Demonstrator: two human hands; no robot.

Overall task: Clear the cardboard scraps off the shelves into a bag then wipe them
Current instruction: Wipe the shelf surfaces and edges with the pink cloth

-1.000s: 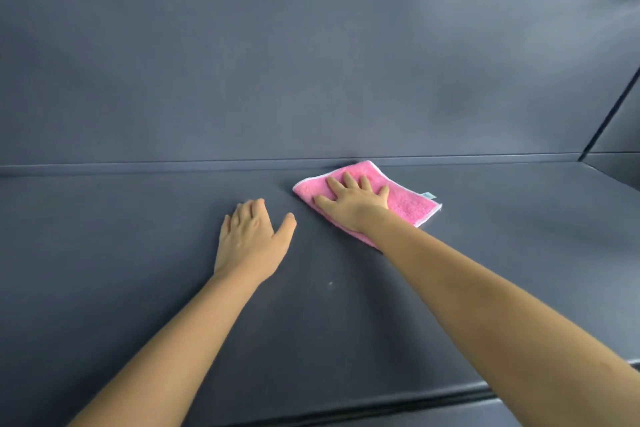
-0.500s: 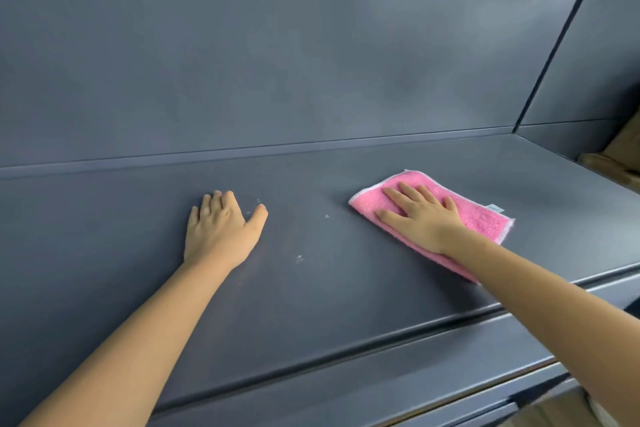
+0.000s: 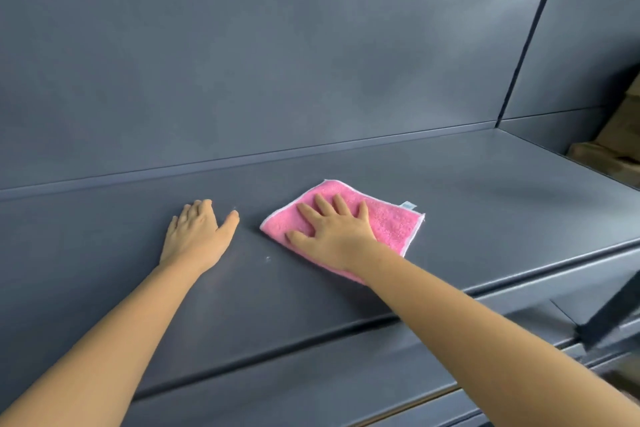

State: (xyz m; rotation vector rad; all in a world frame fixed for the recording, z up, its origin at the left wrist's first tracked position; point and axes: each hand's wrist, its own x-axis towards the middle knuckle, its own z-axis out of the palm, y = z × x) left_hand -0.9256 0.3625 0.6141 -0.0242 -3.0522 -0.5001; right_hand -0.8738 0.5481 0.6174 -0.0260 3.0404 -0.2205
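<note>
A folded pink cloth (image 3: 391, 224) with a white hem lies flat on the dark grey shelf (image 3: 485, 204). My right hand (image 3: 330, 236) presses down on the cloth's left half with its fingers spread. A short way to the left, my left hand (image 3: 199, 234) rests palm down on the bare shelf, fingers together and thumb out, holding nothing. A tiny pale speck (image 3: 267, 257) sits on the shelf between the two wrists. No cardboard scraps lie on this shelf.
The grey back panel (image 3: 277, 62) rises behind the shelf. A dark upright (image 3: 526, 45) divides it from the neighbouring bay at the right, where brown cardboard (image 3: 609, 156) shows. A lower shelf lip (image 3: 381, 367) runs below the front edge.
The cloth under my right hand slid right along the shelf, then back left toward my left hand. The left hand stayed planted on the shelf. The view turned toward the right.
</note>
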